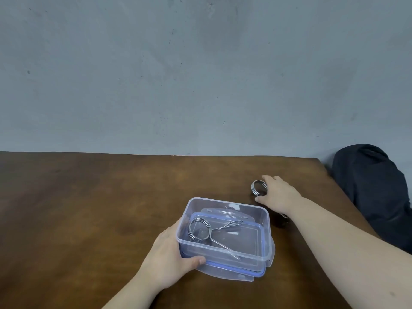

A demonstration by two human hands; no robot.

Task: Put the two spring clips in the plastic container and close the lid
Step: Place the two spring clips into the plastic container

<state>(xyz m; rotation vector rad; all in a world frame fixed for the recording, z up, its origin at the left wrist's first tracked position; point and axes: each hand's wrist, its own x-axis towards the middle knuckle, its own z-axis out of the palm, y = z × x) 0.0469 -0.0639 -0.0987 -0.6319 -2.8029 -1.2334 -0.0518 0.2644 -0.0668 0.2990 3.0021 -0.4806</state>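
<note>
A clear plastic container stands on the brown table, resting on its own blue-edged lid. One metal spring clip lies inside it, coil to the left, its wire handles pointing right. My left hand grips the container's near left corner, thumb along the front wall. The second spring clip stands on the table behind and right of the container. My right hand is curled around that clip's coil, fingers above and thumb below; its handles are mostly hidden under my wrist.
A dark bag or cloth bundle sits off the table's right edge. The table stretches left, its far edge against a grey wall.
</note>
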